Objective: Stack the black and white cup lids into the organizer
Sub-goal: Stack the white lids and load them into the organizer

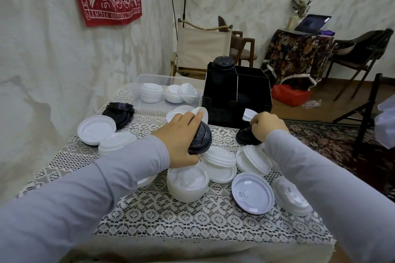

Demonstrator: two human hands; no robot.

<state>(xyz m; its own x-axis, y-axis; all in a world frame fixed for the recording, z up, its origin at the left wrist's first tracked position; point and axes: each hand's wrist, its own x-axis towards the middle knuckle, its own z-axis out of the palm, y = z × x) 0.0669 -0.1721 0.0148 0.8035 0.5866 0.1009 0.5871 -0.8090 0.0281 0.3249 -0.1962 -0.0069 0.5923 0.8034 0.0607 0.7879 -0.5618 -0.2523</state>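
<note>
On the lace table point(162, 209) most white lids point(188, 183) lie loose, the far organizer point(254, 83) showing just one black stack point(223, 64); left hand point(181, 134) grips black lids point(202, 139), right hand point(269, 127) pinches a white lid point(248, 114)

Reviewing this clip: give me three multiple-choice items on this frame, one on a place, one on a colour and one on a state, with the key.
1. Where in the organizer do the stacked black lids stand?
A. far-left compartment
B. near-right compartment
C. on the floor beside it

2. What colour are the boxed lids in the clear container?
A. black
B. white
C. red

3. What is the left hand doing?
A. lying flat and empty
B. gripping a tilted black lid stack
C. holding a laptop

Key: 1 A, the black stack rises from the far-left slot. 2 B, every lid in the container is white. 3 B, its fingers and thumb curl round the black stack.
</note>
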